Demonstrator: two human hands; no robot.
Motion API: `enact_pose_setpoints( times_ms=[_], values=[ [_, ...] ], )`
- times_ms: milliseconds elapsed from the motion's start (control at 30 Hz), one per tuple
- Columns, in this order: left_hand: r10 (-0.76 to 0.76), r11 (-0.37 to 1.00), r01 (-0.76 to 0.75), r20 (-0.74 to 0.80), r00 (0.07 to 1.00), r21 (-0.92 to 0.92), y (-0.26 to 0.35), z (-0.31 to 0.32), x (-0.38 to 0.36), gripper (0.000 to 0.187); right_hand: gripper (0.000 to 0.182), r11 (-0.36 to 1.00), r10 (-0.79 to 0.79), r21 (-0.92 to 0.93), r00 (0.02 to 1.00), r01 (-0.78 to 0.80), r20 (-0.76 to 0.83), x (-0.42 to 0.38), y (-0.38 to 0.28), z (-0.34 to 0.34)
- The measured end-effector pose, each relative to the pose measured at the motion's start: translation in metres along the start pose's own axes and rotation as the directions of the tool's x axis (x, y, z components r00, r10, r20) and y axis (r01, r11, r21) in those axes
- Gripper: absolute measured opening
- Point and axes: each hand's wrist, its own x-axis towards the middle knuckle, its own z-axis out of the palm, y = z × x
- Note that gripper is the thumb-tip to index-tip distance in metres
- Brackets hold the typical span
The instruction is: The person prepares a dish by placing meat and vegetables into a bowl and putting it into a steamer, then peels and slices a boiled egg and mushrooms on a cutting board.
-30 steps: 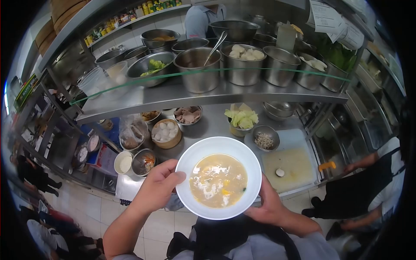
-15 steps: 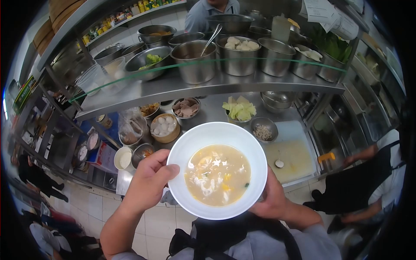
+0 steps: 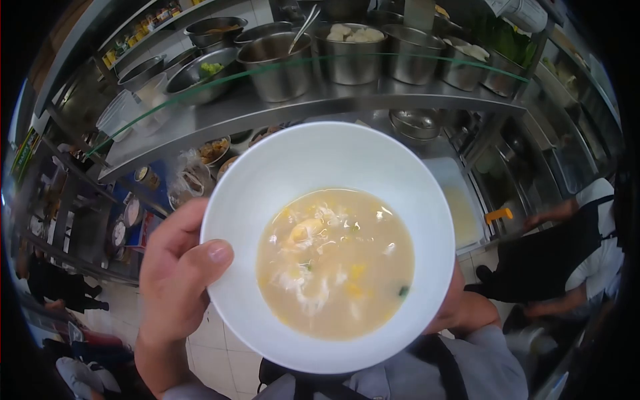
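Observation:
A large white bowl [image 3: 327, 150] fills the middle of the head view, close to the camera. In it lies a pale, cloudy soup [image 3: 337, 267] with egg strands, yellow bits and a dark green piece. My left hand [image 3: 180, 267] grips the bowl's left side, thumb over the rim and fingers behind. On the right side, my right hand [image 3: 453, 300] holds the bowl from beneath; its fingers are mostly hidden by the bowl.
Above and behind, a steel shelf [image 3: 320, 103] with a glass edge carries several metal pots [image 3: 277, 73]. A white cutting board [image 3: 460, 207] lies at right, near an orange handle [image 3: 499, 215]. A person in a dark apron [image 3: 550, 257] stands at the right.
The bowl has come up closer to the camera, held by both hands, and now covers more of the counter. The shelf and pots sit higher in view.

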Motion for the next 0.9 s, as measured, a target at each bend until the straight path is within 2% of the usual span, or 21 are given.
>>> enact_pose_setpoints(
  times_ms=[67, 367, 533, 767, 900],
  values=[
    [0.001, 0.999, 0.001, -0.052, 0.999, 0.052, 0.005, 0.005, -0.002, 0.054, 0.101, 0.999, -0.032, -0.002, 0.999, 0.032, 0.005, 0.001, -0.007, -0.002],
    [0.077, 0.994, -0.093, -0.256, 0.964, -0.052, 0.007, 0.024, -0.007, 0.07, 0.096, 0.997, -0.081, 0.023, 0.996, 0.08, 0.031, 0.009, -0.015, -0.004],
    [0.133, 0.991, -0.135, -0.379, 0.916, 0.019, 0.007, 0.033, -0.004, 0.079, 0.093, 0.997, -0.079, 0.03, 0.996, 0.078, 0.046, 0.007, -0.012, -0.004],
    [0.052, 0.997, -0.027, -0.372, 0.927, 0.072, 0.015, 0.028, -0.006, 0.09, 0.089, 0.996, -0.082, 0.034, 0.995, 0.08, 0.054, 0.013, -0.008, -0.005],
    [0.047, 0.998, -0.027, -0.368, 0.929, 0.061, 0.015, 0.032, -0.002, 0.089, 0.086, 0.996, -0.082, 0.031, 0.995, 0.08, 0.058, 0.017, -0.007, -0.005]
  ],
)
